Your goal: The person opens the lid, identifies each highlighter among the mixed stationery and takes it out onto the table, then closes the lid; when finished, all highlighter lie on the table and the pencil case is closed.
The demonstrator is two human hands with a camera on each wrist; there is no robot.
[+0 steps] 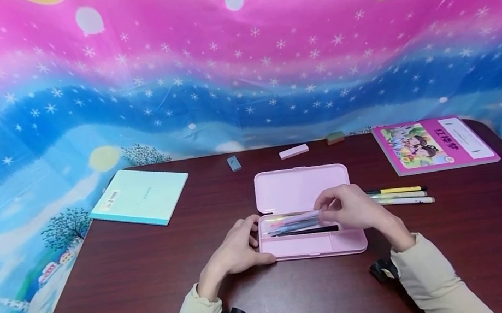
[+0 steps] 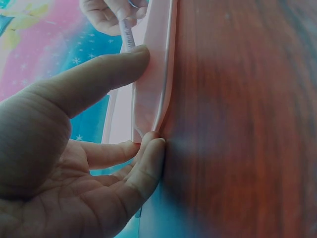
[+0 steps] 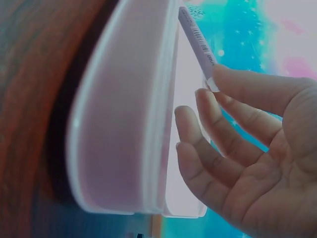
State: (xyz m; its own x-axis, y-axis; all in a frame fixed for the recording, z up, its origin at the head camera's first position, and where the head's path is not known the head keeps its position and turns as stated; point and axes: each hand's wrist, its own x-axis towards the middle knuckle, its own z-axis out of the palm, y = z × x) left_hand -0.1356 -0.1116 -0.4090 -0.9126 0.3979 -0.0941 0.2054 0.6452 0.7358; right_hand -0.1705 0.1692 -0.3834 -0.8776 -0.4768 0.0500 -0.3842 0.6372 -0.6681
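A pink pencil case lies on the table with its lid raised at the back. Several pens, among them a black one, lie in its rear compartment. My left hand holds the case's left end, thumb at the front corner and fingers farther back. Over the case's right part, my right hand pinches the end of a lilac pen between thumb and index finger. A printed barcode shows on that pen in the right wrist view. The pen slants over the case, its far end hidden.
Several markers lie right of the case. Behind it are a blue-grey eraser, a pink block and a green-brown block. A mint notebook lies at left, a magenta book at right. A printed cloth hangs behind.
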